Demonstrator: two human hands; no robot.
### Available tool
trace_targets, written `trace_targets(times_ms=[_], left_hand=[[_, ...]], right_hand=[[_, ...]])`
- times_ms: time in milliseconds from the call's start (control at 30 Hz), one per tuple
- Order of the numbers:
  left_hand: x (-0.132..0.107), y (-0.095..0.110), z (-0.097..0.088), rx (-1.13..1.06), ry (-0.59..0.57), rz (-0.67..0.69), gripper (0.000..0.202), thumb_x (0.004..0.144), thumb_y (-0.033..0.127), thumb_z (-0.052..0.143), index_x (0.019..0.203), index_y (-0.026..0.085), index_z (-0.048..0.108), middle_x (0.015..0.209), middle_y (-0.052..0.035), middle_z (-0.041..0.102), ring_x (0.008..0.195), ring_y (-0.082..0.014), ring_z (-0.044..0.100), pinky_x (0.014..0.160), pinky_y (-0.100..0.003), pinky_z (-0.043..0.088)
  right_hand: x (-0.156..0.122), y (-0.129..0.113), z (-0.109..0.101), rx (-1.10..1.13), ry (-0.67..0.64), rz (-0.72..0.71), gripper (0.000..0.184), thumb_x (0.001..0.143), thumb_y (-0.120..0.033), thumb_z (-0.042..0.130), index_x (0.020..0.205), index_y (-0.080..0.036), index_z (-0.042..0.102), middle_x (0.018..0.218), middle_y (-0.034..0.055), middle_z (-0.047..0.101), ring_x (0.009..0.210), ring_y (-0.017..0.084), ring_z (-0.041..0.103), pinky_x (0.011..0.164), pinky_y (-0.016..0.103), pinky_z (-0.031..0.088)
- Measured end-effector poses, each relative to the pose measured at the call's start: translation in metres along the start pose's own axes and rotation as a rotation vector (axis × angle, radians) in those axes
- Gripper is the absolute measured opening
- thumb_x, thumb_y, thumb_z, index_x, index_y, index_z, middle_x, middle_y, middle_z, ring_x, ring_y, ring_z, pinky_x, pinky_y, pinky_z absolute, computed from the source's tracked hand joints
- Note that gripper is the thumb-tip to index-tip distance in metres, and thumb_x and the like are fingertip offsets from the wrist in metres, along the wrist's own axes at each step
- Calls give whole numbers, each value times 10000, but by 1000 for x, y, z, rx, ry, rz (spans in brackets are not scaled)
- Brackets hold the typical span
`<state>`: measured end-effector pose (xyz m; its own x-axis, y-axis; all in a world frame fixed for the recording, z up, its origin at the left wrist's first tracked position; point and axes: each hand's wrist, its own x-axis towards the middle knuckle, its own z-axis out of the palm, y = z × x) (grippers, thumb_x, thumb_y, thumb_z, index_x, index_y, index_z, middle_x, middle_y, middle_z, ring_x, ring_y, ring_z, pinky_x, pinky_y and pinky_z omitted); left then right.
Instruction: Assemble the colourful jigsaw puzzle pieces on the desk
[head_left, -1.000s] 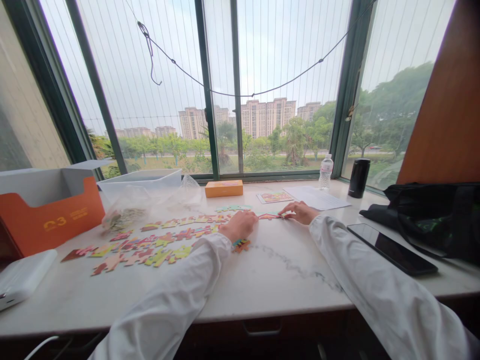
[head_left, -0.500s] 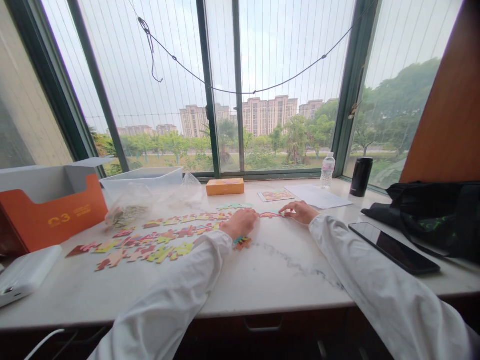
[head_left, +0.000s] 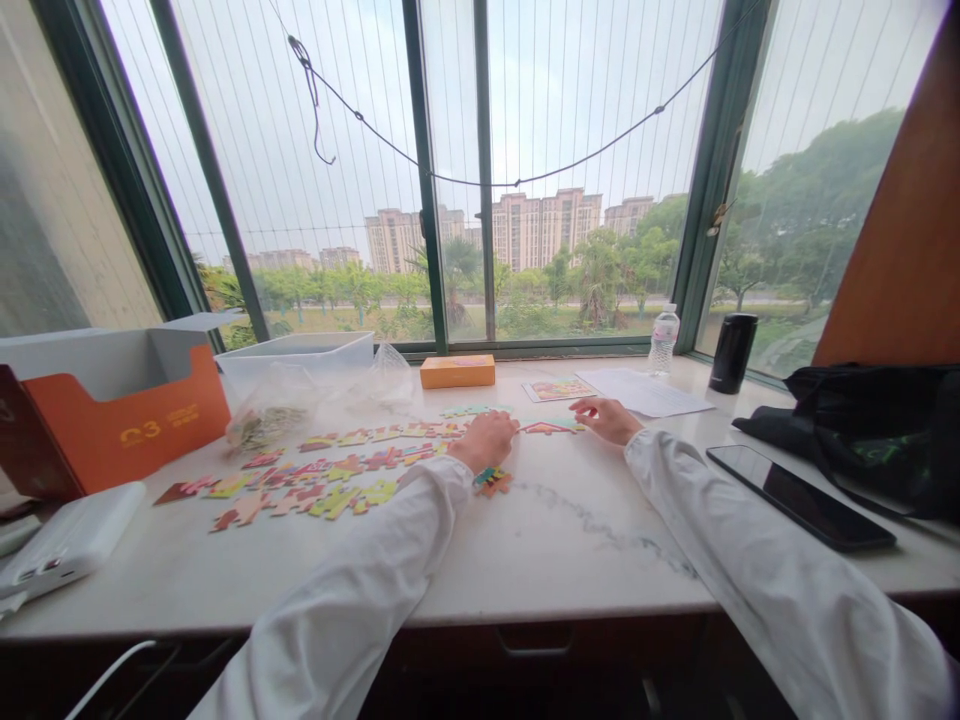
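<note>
Colourful jigsaw puzzle pieces (head_left: 334, 475) lie spread over the marble worktop (head_left: 577, 560), with a short row of them (head_left: 551, 427) between the left hand (head_left: 486, 442) and the right hand (head_left: 609, 420), whose fingers (head_left: 589, 410) sit close together at its end, though whether they grip it I can't tell.

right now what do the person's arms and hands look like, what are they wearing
The left sleeve and right sleeve are long, loose and white, creased in soft folds, and end at the wrists. The left hand and right hand are bare, without gloves.
</note>
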<state>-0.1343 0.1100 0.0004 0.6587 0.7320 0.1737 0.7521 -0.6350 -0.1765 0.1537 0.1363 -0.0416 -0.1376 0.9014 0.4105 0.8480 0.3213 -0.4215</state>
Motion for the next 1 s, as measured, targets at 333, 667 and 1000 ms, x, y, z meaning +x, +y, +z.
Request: trace_targets(times_ms=[333, 667, 1000], left_hand=[[0, -3, 6, 17, -9, 13, 354, 841, 63, 432, 1087, 192, 650, 1107, -106, 664, 1047, -231, 602, 898, -369, 484], [-7, -77, 9, -31, 39, -345, 439, 883, 93, 483, 1309, 197, 511, 1315, -126, 568, 1253, -260, 477, 1046, -433, 368], [-17, -128, 37, -161, -40, -536, 332, 925, 344, 515, 1240, 240, 527, 1174, -90, 665, 1141, -222, 588, 905, -329, 459]], right_hand=[[-3, -2, 0, 36, -10, 63, 245, 808, -340, 570, 977, -257, 727, 920, 8, 752, 861, 189, 683, 785, 291, 508], [-3, 7, 4, -81, 118, -66, 232, 842, -349, 559, 971, -255, 727, 1027, 30, 701, 774, 173, 635, 824, 333, 477], [-9, -36, 14, -108, 20, -203, 229, 892, -393, 546, 1001, -283, 715, 1051, 34, 685, 843, 193, 640, 891, 392, 413]])
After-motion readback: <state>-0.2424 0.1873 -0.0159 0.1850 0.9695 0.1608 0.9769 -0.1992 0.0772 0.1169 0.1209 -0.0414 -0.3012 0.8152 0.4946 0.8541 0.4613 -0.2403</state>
